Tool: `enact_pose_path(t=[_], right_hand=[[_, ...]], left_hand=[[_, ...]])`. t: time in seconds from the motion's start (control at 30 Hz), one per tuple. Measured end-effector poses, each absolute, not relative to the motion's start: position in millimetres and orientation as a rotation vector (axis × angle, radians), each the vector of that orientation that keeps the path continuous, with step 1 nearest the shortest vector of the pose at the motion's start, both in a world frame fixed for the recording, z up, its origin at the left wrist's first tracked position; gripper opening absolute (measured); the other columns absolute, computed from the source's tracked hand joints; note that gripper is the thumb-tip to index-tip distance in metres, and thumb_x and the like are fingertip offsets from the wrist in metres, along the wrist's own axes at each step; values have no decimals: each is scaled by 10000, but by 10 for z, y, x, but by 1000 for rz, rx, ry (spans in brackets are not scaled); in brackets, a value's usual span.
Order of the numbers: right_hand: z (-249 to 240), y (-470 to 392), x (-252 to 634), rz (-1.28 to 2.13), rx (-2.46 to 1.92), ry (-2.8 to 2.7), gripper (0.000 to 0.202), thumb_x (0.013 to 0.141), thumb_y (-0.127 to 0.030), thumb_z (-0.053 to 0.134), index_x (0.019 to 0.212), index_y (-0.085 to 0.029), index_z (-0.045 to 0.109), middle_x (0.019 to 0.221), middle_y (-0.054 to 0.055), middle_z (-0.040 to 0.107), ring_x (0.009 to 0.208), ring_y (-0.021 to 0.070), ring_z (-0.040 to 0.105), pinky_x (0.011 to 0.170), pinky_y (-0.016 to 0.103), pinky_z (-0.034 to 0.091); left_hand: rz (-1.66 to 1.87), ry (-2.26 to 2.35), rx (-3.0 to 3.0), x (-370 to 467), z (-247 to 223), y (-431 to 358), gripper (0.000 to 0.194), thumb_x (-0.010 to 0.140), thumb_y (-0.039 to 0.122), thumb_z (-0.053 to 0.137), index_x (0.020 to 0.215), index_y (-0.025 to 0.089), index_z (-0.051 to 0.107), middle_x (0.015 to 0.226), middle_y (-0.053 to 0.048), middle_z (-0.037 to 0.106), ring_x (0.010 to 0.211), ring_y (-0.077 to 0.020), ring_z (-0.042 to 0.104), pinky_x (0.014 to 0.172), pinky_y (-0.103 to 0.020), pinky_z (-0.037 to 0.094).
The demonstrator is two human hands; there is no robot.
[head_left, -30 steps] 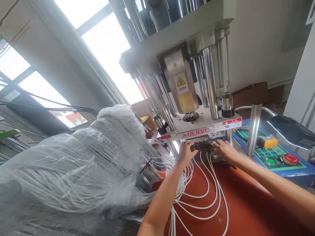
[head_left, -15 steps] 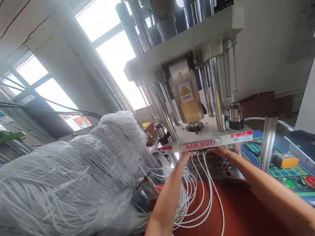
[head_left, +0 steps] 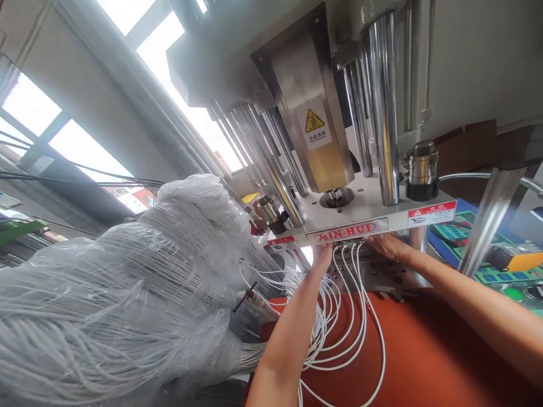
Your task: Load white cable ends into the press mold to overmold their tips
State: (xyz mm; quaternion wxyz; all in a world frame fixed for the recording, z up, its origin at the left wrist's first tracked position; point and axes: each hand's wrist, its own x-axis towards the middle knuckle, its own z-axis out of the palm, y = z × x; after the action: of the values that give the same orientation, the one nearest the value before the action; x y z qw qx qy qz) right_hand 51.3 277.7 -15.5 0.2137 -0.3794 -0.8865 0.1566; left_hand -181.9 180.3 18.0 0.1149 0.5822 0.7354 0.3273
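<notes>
Both my arms reach in beneath the upper plate (head_left: 292,233) of a molding press marked MIN-HUI. My left hand (head_left: 324,255) is at the left of several white cables (head_left: 363,305) that run in under the plate. On their right side is my right hand (head_left: 389,247), just above the metal bed (head_left: 384,274). The fingers of both hands are hidden by the plate's edge, so their grip does not show. From there the cables hang in loops over a red-brown surface (head_left: 407,350).
A large plastic-wrapped bundle of cables (head_left: 169,282) fills the left. Polished columns (head_left: 384,113) and a heated block with a warning label (head_left: 314,121) rise above the plate. At right are a clear upright post (head_left: 492,217), an orange-and-black box (head_left: 521,257) and a green button (head_left: 513,293).
The view has moved closer to the press and tilted lower. Both hands stay at the underside of the plate; more of the back of my right hand shows now.
</notes>
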Motion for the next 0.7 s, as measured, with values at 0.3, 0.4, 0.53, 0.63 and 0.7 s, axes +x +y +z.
enact_pose_path(t=[0.3,0.4,0.53,0.63,0.7], right_hand=[[-97,2456,725,247,-928,-2437,360,931,-203,320,951,-191,679,980,128,678,990,269,596,906,421,490],[-83,2384,715,199,-925,-2445,344,866,-128,370,1002,-184,681,1041,123,662,1043,255,572,931,394,471],[-28,2376,670,177,-969,-2463,441,829,-63,388,1160,-179,656,1184,120,642,1130,250,540,944,368,447],[-19,2422,668,194,-990,-2474,444,840,-48,411,1201,-167,641,1171,123,654,1094,242,562,915,350,459],[-35,2462,684,212,-994,-2472,363,879,-89,469,1194,-160,634,1151,110,658,1044,228,589,902,366,477]], left_hand=[[926,2137,1868,-1719,326,1634,262,947,269,485,1077,194,701,1164,-111,707,1199,-303,585,1087,-520,392],[923,2089,2060,-1455,338,1544,309,936,283,536,1226,237,636,1335,-93,628,1328,-298,474,1167,-556,266],[786,1909,2454,-1154,275,1475,364,909,285,609,1272,286,595,1304,-41,638,1326,-272,463,1178,-559,256],[693,1920,2497,-1100,212,1470,383,900,247,623,1281,250,589,1328,-58,618,1371,-282,419,1193,-582,228],[653,1890,2504,-1138,187,1467,396,918,252,601,1311,225,570,1398,-70,574,1407,-289,380,1193,-581,241]])
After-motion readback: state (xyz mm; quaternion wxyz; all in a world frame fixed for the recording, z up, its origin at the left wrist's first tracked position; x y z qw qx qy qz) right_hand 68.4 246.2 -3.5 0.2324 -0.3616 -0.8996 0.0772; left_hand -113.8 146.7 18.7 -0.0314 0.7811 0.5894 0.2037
